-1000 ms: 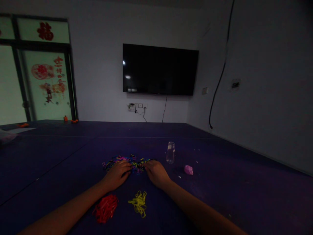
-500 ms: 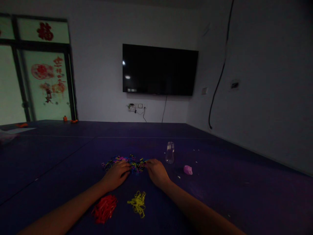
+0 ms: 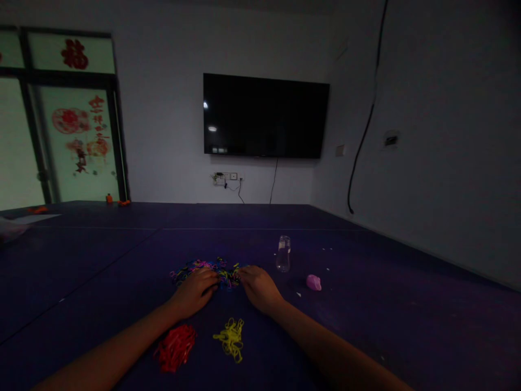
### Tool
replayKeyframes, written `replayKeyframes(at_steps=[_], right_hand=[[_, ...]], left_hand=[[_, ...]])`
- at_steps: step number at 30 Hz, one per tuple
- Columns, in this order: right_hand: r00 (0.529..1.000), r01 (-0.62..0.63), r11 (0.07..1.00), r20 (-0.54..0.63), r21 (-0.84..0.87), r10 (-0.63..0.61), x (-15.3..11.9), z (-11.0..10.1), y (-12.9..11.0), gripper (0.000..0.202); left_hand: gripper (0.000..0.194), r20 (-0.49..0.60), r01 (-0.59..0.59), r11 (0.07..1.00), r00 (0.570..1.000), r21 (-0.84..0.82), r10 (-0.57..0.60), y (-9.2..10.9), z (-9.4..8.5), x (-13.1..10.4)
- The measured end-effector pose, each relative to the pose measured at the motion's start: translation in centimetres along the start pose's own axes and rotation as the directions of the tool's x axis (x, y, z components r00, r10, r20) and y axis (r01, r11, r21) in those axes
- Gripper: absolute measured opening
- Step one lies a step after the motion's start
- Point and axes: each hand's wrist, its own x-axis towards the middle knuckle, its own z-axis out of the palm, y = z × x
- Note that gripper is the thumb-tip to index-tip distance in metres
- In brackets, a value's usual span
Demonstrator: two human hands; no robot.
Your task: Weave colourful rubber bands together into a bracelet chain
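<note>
I am watching the left hand (image 3: pixel 196 289) and right hand (image 3: pixel 260 287) half-curled at mixed bands (image 3: pixel 226 277), probably light, stretchy, best pinched at loop edges, any hold unclear.

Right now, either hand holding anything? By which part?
Cannot be told. The left hand and right hand are both at the mixed-colour band pile, but it's too dim to make out any grip.

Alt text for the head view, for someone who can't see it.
A bare left hand and right hand touch a multicoloured pile of thin bands on a dark purple surface. A red pile and a yellow pile lie nearer; a clear upright bottle and a rounded pink object are to the right.
</note>
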Motion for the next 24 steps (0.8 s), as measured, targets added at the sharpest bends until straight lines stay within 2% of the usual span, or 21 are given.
replayKeyframes(at_steps=[3,6,9,15,24], right_hand=[[0.992,0.125,0.992,-0.003,0.003,-0.125,-0.1,0.0,-0.2,0.028],[0.984,0.178,0.984,-0.003,0.006,-0.178,-0.2,0.0,-0.3,0.026],[0.982,0.187,0.982,0.014,0.002,-0.187,-0.2,-0.1,-0.3,0.026],[0.980,0.194,0.981,0.042,-0.009,-0.194,-0.1,-0.2,-0.3,0.023],[0.985,0.160,0.987,0.061,-0.004,-0.160,-0.1,0.0,-0.3,0.024]], left_hand=[[0.028,0.041,-0.035,0.999,0.999,-0.014,0.035,0.3,-0.3,0.1],[0.029,0.078,-0.075,0.996,0.994,-0.039,0.078,0.6,-0.6,0.3],[0.030,0.103,-0.098,0.995,0.990,-0.034,0.101,0.6,-0.4,0.3],[0.041,0.130,-0.071,0.997,0.989,0.025,0.067,-0.2,0.4,0.0],[0.037,0.125,-0.052,0.999,0.991,-0.005,0.053,0.3,-0.1,0.0]])
